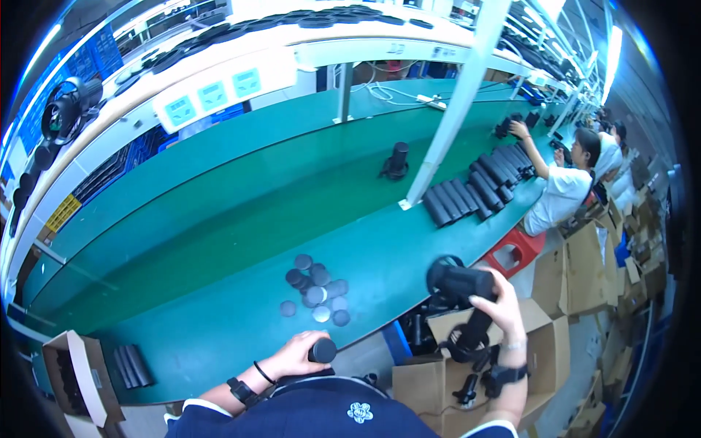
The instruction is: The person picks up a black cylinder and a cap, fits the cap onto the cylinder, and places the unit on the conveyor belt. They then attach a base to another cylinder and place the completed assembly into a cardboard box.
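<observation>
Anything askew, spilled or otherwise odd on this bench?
Little stands out. The grey round discs lie in a loose, overlapping heap on the green belt, unlike the black cylinders laid in neat rows farther along. One black device stands alone mid-belt. No visible damage or spill.

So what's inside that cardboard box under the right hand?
The open cardboard box holds black parts, including a round ring-shaped piece. The right hand grips a black cylinder above it; the box's flaps and the cylinder hide the rest.
</observation>
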The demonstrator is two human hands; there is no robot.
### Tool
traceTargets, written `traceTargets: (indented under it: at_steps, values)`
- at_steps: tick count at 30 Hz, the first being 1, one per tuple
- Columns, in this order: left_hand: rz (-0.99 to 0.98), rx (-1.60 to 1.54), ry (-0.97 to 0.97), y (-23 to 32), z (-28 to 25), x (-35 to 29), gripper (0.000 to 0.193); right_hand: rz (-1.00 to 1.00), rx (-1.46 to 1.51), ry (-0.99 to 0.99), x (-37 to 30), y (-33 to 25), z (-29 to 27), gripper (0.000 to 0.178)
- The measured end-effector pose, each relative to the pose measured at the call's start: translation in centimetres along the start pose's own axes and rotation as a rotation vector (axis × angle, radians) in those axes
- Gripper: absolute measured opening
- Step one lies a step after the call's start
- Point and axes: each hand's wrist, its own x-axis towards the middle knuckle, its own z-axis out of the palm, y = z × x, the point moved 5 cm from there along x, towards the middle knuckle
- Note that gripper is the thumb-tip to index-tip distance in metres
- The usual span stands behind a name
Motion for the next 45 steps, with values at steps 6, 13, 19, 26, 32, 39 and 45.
traceTargets:
  at_steps: [6,13,19,26,32,39,45]
  values:
    - [-0.1,0.058,0.243,-3.3,-5.2,-3.3,0.057,-0.087,0.134,-0.279,14.5,-0.2,16.1,0.06]
    - [-0.286,0.038,0.502,-4.9,-7.6,-8.3,0.055,-0.093,-0.361,-0.335,29.3,0.3,31.8,0.08]
    - [-0.403,0.04,0.632,-4.8,-7.5,-8.6,0.055,0.09,-0.371,-0.22,36.4,3.6,35.1,0.078]
    - [-0.493,-0.074,0.659,-4.8,-7.0,-7.1,0.055,0.199,-0.467,-0.196,39.6,5.1,37.2,0.086]
    - [-0.524,-0.102,0.673,-5.5,-8.3,-5.0,0.054,0.206,-0.389,-0.26,38.4,5.7,35.5,0.081]
    - [-0.464,-0.027,0.681,-7.0,-8.4,-4.4,0.055,-0.093,-0.457,-0.233,31.1,-2.5,40.3,0.066]
    - [-0.496,-0.03,0.771,-6.6,-8.6,-6.9,0.056,-0.077,-0.515,-0.282,32.0,0.6,42.6,0.063]
